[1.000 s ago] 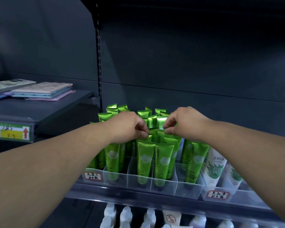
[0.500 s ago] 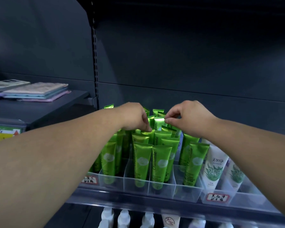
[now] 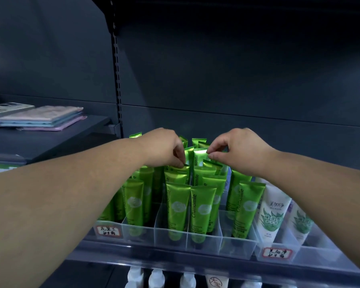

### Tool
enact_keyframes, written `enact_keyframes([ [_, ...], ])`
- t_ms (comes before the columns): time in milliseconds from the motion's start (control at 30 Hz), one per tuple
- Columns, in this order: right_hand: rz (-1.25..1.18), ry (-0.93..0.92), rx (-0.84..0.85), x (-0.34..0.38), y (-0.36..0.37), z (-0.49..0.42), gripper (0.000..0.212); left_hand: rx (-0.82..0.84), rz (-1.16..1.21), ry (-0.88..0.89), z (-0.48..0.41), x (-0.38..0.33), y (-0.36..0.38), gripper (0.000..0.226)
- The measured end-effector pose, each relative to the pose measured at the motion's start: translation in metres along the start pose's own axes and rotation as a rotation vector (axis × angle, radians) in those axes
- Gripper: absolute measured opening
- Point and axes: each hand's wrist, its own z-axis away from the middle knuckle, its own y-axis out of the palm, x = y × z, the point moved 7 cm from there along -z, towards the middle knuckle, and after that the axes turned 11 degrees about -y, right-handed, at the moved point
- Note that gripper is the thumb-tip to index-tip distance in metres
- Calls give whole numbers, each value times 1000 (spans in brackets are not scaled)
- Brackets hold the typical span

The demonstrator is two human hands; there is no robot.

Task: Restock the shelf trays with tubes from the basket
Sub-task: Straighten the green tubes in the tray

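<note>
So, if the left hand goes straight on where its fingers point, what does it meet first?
The left hand points down at the crimped top of a green tube, apparently touching it.

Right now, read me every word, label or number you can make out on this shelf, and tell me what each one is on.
"Chamomile": down the front green tubes.
"美加净": on the white tube.
Left tray tag, handwritten Chinese: not legible.
Right tray tag, handwritten Chinese: not legible.
Red circled mark on the lower tube: cut off.
Shelf-edge tag, far left: blurred.
</note>
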Motion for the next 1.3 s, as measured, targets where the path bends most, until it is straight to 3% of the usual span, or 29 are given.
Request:
enact_keyframes([
  [167,23,52,75,-7,6,-4,11,40,64,-47,0,14,-1,17],
  [300,64,82,196,-11,19,-8,11,-81,152,-146,-3,31,-16,17],
  [467,91,92,204,-12,22,-11,11,0,15,-264,-7,40,-5,31],
  [733,41,66,159,-11,21,-11,11,5,-47,-179,-16,23,8,15],
  [1000,40,36,127,-11,20,-10,12,-123,-6,-119,-22,7,7,19],
  [1300,4,53,119,-17,20,-7,11,-29,38,-98,-21,6,10,20],
])
